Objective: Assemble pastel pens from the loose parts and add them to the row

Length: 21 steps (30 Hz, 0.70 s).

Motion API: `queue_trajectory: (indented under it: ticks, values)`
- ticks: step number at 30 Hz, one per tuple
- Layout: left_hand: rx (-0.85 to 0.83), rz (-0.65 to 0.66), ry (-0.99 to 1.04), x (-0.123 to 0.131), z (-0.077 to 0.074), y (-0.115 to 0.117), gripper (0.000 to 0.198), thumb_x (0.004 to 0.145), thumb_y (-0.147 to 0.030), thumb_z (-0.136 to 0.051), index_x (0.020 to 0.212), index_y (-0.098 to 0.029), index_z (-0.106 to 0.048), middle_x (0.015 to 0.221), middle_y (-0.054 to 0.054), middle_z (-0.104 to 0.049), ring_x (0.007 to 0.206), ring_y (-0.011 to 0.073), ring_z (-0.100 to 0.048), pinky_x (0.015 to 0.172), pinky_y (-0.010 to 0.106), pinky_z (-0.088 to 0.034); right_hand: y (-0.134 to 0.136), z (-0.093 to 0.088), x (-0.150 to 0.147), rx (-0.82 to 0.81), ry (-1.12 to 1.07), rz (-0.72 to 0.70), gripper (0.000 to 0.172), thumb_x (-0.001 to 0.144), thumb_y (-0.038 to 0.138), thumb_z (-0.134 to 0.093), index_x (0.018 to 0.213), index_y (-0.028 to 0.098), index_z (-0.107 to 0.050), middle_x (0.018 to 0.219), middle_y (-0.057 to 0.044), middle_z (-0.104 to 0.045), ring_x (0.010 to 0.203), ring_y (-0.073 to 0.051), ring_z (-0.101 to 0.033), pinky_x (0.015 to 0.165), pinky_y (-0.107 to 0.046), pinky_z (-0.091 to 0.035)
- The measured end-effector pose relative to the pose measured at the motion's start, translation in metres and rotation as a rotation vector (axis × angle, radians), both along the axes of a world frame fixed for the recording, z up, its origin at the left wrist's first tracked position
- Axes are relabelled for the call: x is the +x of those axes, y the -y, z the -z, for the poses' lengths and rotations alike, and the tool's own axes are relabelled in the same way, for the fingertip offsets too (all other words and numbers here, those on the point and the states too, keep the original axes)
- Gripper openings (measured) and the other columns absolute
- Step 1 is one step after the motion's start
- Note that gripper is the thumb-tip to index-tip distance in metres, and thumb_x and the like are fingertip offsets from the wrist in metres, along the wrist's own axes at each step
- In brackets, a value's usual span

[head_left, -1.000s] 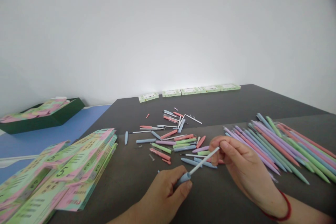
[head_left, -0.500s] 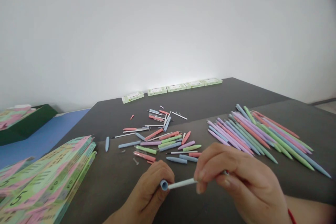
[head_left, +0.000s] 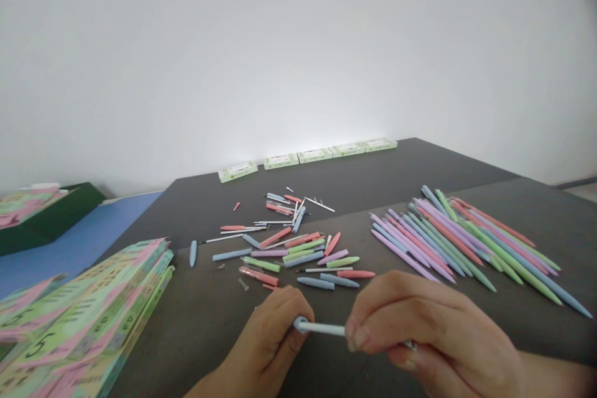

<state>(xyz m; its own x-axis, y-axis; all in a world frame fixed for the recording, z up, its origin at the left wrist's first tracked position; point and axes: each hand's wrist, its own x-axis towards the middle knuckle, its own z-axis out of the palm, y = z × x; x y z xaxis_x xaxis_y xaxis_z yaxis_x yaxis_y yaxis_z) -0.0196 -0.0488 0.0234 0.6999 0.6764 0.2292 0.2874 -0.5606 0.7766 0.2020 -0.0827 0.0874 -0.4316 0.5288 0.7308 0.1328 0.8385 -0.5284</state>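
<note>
My left hand [head_left: 275, 339] is closed around a blue pen barrel [head_left: 299, 323], whose open end faces right. Between the fingers of my right hand [head_left: 420, 329] is a white pen refill [head_left: 326, 328], its left end at the mouth of the barrel. A small metallic piece, perhaps a spring [head_left: 410, 344], shows under my right fingers; most of it is hidden. Just beyond my hands lie loose pen parts, among them a blue tapered piece [head_left: 316, 283], a red tapered piece [head_left: 356, 274] and a red barrel with a clear clip [head_left: 259, 277].
Whole pens [head_left: 448, 230] in several colours lie in a pile on the right of the dark table [head_left: 373, 186]. Flat green boxes [head_left: 314, 155] line the back edge. Stacked printed cartons [head_left: 84, 317] stand at left, with a dark green tray [head_left: 56, 217] on a blue surface behind.
The refill's left end has moved from beside the barrel to its mouth, and the refill lies more level. The barrel has shifted slightly right. My right hand has uncovered the red tapered piece.
</note>
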Motion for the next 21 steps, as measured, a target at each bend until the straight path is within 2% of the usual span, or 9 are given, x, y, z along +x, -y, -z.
queue_trajectory:
  ticks: [4,9,13,16,18,21]
  values:
    - [-0.026,-0.055,-0.065,0.002,0.001,0.000,0.020,0.096,-0.029,-0.037,0.083,-0.020,-0.050,0.079,0.001,-0.051,0.074,0.0156,-0.048,0.067,0.025,-0.035,-0.002,0.011,-0.001,-0.060,-0.016,0.019,0.018,0.094,0.017,-0.046,0.101,0.014,-0.062,0.087,-0.007,-0.068,0.086,-0.013,-0.063,0.080,-0.022,-0.052]
    - [-0.068,-0.089,-0.071,0.003,-0.003,0.000,0.022,0.096,-0.028,-0.037,0.081,-0.019,-0.051,0.077,0.000,-0.052,0.071,0.0143,-0.048,0.066,0.023,-0.036,-0.004,0.020,0.001,-0.159,-0.050,0.057,0.020,0.091,0.012,-0.047,0.102,0.019,-0.062,0.089,-0.004,-0.066,0.087,-0.015,-0.062,0.088,-0.030,-0.048]
    - [-0.018,-0.085,-0.070,0.004,-0.001,0.002,0.019,0.096,-0.026,-0.039,0.083,-0.020,-0.052,0.077,0.000,-0.052,0.071,0.0139,-0.048,0.067,0.023,-0.036,-0.004,0.020,-0.001,-0.149,-0.028,0.029,0.020,0.090,0.011,-0.049,0.103,0.019,-0.062,0.090,-0.005,-0.066,0.087,-0.015,-0.062,0.084,-0.027,-0.049]
    - [0.050,-0.101,-0.079,0.004,0.001,0.005,0.015,0.094,-0.023,-0.040,0.085,-0.020,-0.052,0.079,0.000,-0.053,0.074,0.0148,-0.050,0.069,0.024,-0.036,-0.006,0.027,-0.008,-0.151,-0.001,-0.019,0.021,0.090,0.009,-0.049,0.104,0.017,-0.062,0.092,-0.006,-0.066,0.088,-0.014,-0.061,0.082,-0.025,-0.048]
    - [0.071,-0.087,-0.085,0.005,0.000,0.007,0.012,0.094,-0.022,-0.041,0.087,-0.020,-0.051,0.080,0.001,-0.055,0.074,0.0150,-0.052,0.068,0.024,-0.037,-0.008,0.035,-0.015,-0.207,-0.001,-0.023,0.021,0.091,0.010,-0.048,0.103,0.018,-0.063,0.092,-0.006,-0.065,0.087,-0.014,-0.061,0.080,-0.024,-0.048]
    - [0.063,-0.082,-0.119,0.003,-0.004,0.008,0.009,0.093,-0.023,-0.041,0.094,-0.020,-0.050,0.078,0.000,-0.057,0.067,0.0142,-0.053,0.062,0.023,-0.036,-0.012,0.048,-0.021,-0.319,-0.021,0.059,0.019,0.091,0.015,-0.050,0.100,0.022,-0.067,0.091,-0.004,-0.062,0.085,-0.014,-0.059,0.077,-0.024,-0.048]
